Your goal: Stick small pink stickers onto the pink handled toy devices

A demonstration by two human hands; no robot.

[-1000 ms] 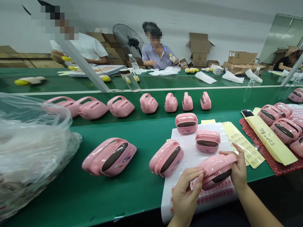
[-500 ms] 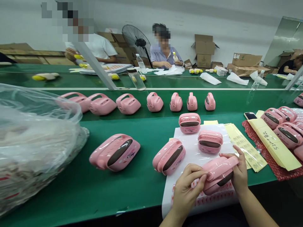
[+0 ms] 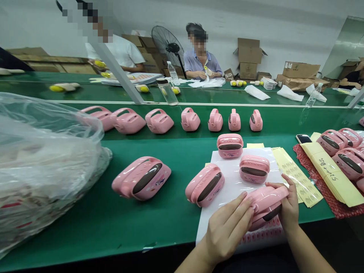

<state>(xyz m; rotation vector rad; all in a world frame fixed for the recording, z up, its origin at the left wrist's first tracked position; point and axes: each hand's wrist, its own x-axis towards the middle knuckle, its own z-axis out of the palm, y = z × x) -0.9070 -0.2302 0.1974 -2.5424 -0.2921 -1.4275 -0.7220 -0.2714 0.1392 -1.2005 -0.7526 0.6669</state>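
Over the sticker sheet point(image 3: 263, 236) I hold a glossy pink plastic device point(image 3: 264, 203) with a carry handle and a dark oval panel, tilted between both hands. My right hand point(image 3: 289, 207) grips its right end, the thumb side towards me and fingers behind. At the left end, my left hand point(image 3: 227, 229) lies with fingers together against the round handle joint; its thumb is hidden. Similar pink devices stand close by: one point(image 3: 254, 169) just behind, one point(image 3: 205, 185) to the left, and one point(image 3: 230, 145) at the sheet's back edge.
Another pink device point(image 3: 142, 178) stands farther left, beside a large clear plastic bag point(image 3: 48, 163). Several more line the green bench point(image 3: 131, 235) behind. Yellow label sheets point(image 3: 297, 176), a phone point(image 3: 303, 139) and red bubble wrap point(image 3: 315, 178) lie right. Two people sit across the bench.
My left hand has gone from a fingertip pinch at the handle joint to fingers laid flat together over that end. My right hand keeps its grip. The view has shifted slightly.
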